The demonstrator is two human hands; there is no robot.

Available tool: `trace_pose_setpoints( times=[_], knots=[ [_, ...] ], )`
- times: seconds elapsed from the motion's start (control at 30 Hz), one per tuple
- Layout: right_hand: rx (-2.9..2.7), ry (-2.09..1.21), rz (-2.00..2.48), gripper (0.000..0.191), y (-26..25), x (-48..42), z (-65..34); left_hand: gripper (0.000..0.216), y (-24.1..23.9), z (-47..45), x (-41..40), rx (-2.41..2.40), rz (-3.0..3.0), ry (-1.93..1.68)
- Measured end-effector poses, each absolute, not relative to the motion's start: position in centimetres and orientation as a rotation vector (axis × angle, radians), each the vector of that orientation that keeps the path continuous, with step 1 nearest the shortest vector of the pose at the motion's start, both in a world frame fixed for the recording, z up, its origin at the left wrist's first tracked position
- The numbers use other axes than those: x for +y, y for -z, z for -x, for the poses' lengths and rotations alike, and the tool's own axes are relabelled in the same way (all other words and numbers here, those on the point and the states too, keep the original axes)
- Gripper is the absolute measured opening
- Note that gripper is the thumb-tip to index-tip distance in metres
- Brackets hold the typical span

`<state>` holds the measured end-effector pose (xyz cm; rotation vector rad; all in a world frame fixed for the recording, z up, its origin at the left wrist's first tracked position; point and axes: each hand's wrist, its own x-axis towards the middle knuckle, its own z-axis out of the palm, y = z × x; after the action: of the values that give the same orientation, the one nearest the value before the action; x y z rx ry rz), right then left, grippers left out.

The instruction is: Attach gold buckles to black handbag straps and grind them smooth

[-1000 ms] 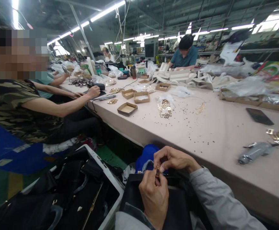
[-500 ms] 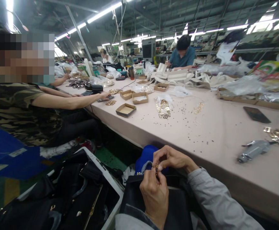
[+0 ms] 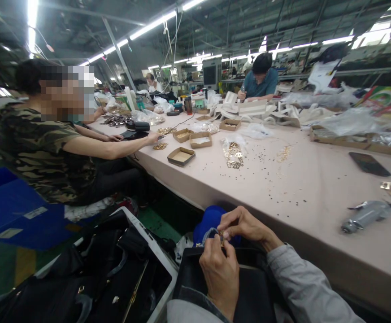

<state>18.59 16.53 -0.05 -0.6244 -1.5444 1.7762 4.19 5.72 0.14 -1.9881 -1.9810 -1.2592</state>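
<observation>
My left hand (image 3: 219,273) and my right hand (image 3: 245,225) meet over my lap, below the table edge. Both pinch a small gold metal fitting (image 3: 221,237) between thumb and fingers. The fitting is mostly hidden by my fingertips. Under my hands lies a black bag (image 3: 245,287) resting on my lap. A blue cloth (image 3: 210,218) sits just behind my hands.
A long pink table (image 3: 283,188) runs along my right, strewn with small gold parts (image 3: 234,154), cardboard trays (image 3: 181,156), a grey power tool (image 3: 365,215) and a dark phone (image 3: 369,163). A white bin of black bags (image 3: 115,273) stands at my left. Other people sit working at the table.
My hands stay together on the fitting, shifted slightly lower. The view has turned a little. The person at left has reached an arm further across the table.
</observation>
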Motion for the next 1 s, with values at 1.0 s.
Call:
trace_pose_setpoints(
  times=[1.0],
  knots=[
    [-1.574, -1.307, 0.762, 0.014, -1.4, 13.3, -17.2, 0.025, -1.9, -0.7, 7.2, -2.573, 2.234, 1.876]
  ],
)
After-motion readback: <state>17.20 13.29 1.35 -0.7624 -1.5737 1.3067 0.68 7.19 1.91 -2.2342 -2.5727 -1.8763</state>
